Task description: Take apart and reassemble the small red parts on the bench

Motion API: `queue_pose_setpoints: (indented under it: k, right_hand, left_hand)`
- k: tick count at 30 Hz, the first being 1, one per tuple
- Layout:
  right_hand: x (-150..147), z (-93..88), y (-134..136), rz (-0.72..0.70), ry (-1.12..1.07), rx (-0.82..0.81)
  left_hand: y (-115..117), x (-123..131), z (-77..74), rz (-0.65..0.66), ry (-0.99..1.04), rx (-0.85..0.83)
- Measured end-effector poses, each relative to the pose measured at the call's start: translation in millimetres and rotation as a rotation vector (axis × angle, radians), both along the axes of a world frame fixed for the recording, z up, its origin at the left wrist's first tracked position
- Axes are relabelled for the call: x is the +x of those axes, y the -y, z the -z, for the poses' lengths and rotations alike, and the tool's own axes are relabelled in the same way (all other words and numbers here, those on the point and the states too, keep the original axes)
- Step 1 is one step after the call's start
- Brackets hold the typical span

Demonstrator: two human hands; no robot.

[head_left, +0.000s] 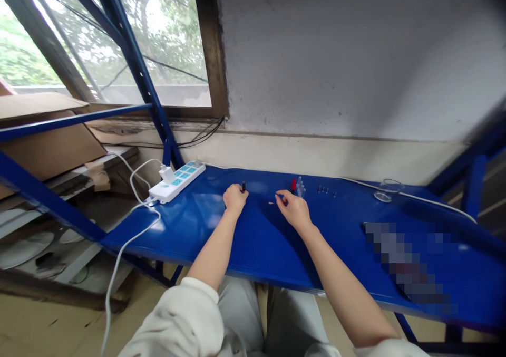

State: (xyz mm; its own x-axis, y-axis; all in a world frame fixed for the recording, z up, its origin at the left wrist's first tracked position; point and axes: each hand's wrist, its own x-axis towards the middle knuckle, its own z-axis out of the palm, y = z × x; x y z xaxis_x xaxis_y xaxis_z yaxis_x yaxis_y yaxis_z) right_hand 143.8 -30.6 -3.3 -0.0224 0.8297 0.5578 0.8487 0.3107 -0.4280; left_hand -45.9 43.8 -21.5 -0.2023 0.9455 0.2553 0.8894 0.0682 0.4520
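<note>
Cylinder (244,186), small, black, upright in grip of left hand (234,199) over desk (269,246): hold steady. Right hand (294,209): narrow grip, cannot tell if holding; pinch lightly beside pale piece (271,203).

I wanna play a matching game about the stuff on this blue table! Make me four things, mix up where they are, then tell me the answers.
Things:
1. power strip
2. clear cup
3. small red thing
4. small black thing

Places:
A. in the left hand
B. toward the right end of the blue table
C. right beside some small clear pieces
D. at the table's left end

Right pairs: 1-D, 2-B, 3-C, 4-A
</note>
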Motion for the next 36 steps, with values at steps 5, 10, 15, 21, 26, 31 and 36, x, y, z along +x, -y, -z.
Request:
queue_pose_setpoints:
  k: [5,10,15,21,26,31,36]
  right_hand:
    - [6.9,-10.0,2.0,0.147,-0.051,0.086]
    - [30.0,-21.6,2.1,0.374,-0.107,0.136]
    - [54.5,-20.6,-2.7,0.521,-0.103,-0.160]
    - [61.5,-5.6,-10.1,0.461,0.089,-0.585]
    - [58.6,1.4,-13.7,0.436,0.120,-0.630]
    - [57.3,4.9,-16.5,0.442,0.107,-0.617]
    - [57.1,7.9,-17.8,0.452,0.079,-0.595]
  left_hand:
    - [0.1,1.1,-1.1,-0.008,-0.034,0.006]
    - [1.5,3.1,-2.5,-0.001,-0.068,-0.015]
    - [3.7,3.9,-4.4,-0.015,-0.069,-0.054]
    - [6.4,4.6,-6.7,-0.023,-0.070,-0.069]
    - [7.1,5.7,-6.6,-0.027,-0.075,-0.058]
    - [6.5,5.9,-6.4,-0.030,-0.076,-0.067]
    - [7.1,7.0,-6.6,-0.024,-0.073,-0.073]
